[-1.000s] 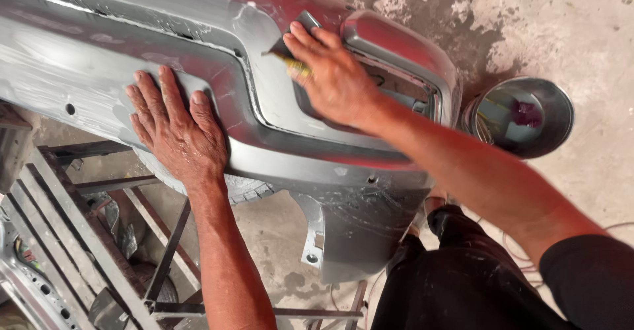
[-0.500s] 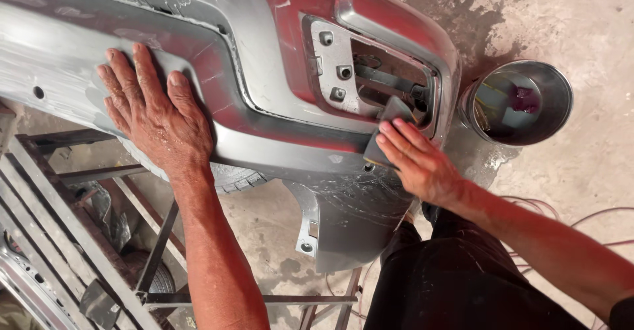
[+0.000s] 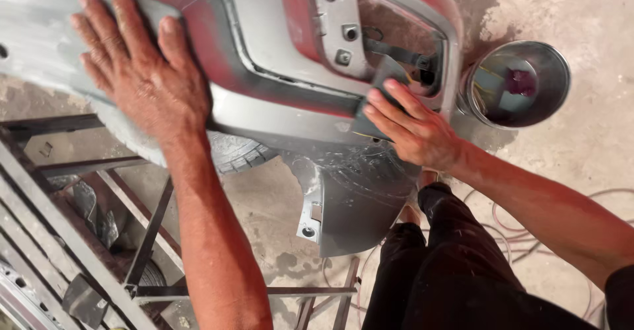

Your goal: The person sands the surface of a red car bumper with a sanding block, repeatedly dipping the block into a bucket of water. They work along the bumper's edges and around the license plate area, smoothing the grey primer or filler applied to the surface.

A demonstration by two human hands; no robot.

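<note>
A grey car bumper with worn red patches lies across a metal stand. My left hand rests flat on its left part, fingers spread, holding nothing. My right hand presses a dark grey sanding sheet against the bumper's lower edge, beside a rectangular opening with a dark bracket and wires inside. The bumper's wet, scratched corner hangs down below my right hand.
A round metal bowl with water and scraps in it stands on the concrete floor to the right. A tyre shows under the bumper. Metal stand bars and parts fill the lower left. Cables lie by my dark trousers.
My right hand moved from the bumper's upper face down to its lower right edge with the sanding sheet. The view has shifted closer; my left hand stayed flat.
</note>
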